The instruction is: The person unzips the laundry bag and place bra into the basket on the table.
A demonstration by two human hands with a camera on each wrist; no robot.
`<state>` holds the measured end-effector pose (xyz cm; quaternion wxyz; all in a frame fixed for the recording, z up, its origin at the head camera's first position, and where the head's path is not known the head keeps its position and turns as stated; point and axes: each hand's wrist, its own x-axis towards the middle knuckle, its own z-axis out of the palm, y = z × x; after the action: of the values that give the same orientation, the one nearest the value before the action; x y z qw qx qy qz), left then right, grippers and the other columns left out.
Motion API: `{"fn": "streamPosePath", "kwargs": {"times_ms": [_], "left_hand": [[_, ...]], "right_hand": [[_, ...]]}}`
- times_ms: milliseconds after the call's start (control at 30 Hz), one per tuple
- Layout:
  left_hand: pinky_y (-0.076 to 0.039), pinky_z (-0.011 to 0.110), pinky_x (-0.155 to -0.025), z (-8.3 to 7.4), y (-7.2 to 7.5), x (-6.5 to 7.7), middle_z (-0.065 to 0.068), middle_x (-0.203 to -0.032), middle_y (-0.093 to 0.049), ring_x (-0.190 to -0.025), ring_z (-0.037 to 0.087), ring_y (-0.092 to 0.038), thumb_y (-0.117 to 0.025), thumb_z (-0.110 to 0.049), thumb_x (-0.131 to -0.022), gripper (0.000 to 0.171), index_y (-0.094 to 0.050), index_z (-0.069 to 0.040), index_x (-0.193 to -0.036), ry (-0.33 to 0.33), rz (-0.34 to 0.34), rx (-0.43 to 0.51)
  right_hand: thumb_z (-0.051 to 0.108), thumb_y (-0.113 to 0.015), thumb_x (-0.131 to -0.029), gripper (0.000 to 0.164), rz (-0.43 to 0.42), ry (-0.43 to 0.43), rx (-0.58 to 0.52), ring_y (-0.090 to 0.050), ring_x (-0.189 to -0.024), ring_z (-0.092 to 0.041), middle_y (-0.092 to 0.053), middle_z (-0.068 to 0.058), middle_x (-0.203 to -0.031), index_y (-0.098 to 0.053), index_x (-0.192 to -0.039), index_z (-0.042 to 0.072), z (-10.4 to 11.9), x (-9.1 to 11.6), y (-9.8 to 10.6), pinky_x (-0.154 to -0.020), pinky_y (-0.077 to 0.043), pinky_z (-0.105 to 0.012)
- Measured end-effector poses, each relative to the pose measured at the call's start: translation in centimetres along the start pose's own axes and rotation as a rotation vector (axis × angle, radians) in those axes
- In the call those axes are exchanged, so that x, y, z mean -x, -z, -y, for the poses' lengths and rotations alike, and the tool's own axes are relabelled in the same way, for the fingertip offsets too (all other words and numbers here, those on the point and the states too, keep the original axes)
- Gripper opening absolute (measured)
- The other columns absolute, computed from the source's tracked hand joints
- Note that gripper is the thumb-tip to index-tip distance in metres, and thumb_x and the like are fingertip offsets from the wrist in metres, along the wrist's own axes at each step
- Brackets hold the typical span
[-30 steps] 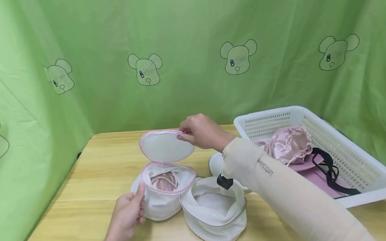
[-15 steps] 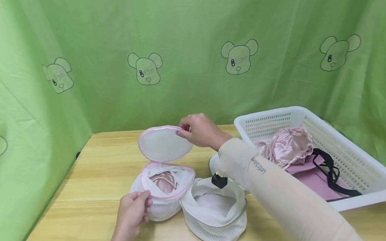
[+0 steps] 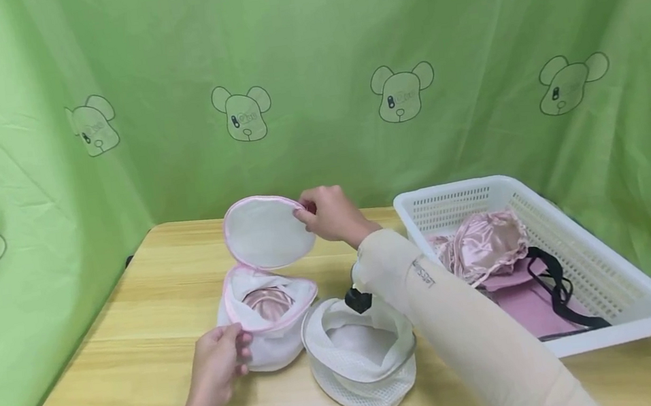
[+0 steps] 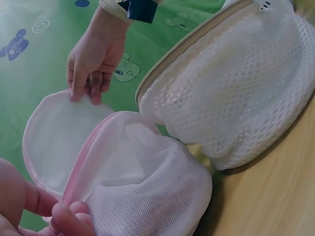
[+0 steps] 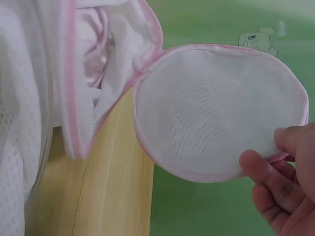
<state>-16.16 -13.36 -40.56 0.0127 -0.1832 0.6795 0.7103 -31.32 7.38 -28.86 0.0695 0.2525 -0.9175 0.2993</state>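
Observation:
A white mesh laundry bag (image 3: pixel 273 348) with pink zipper trim stands on the table, its round lid (image 3: pixel 268 232) raised. My right hand (image 3: pixel 333 214) pinches the lid's edge between thumb and fingers, as the right wrist view also shows. With thumb and fingertips, my left hand (image 3: pixel 217 368) pinches the bag's pink rim at the near left. Inside the bag lies a shiny pink satin item (image 3: pixel 271 303), partly hidden by the white lining. Just right of it sits a second white mesh bag (image 3: pixel 366 379) with a grey-beige zipper, its top gaping.
At the right stands a white plastic basket (image 3: pixel 633 286) holding a pink satin garment (image 3: pixel 492 246), flat pink fabric (image 3: pixel 543 308) and black straps (image 3: pixel 559 289). A green curtain (image 3: pixel 308 27) surrounds the wooden table (image 3: pixel 131 324) at the back and sides.
My right hand has raised the lid further upright, moving slightly up and left. The bag's rim has shifted left and its opening has changed shape, with my left hand at the rim.

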Motion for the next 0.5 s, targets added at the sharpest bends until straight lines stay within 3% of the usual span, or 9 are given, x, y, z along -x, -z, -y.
{"fn": "streamPosePath", "kwargs": {"times_ms": [500], "left_hand": [[-0.045,0.019,-0.048,0.8,0.3,1.2,0.010,-0.098,-0.058,-0.074,0.013,-0.051,-0.047,-0.014,-0.100,0.026,-0.052,0.008,-0.114,-0.020,0.000,-0.017]], "right_hand": [[0.025,-0.063,-0.094,0.022,-0.062,-0.290,-0.156,-0.065,-0.069,-0.018,-0.067,-0.006,-0.080,-0.070,-0.094,0.005,-1.0,-0.4,-0.3,-0.064,-0.054,-0.029]]}}
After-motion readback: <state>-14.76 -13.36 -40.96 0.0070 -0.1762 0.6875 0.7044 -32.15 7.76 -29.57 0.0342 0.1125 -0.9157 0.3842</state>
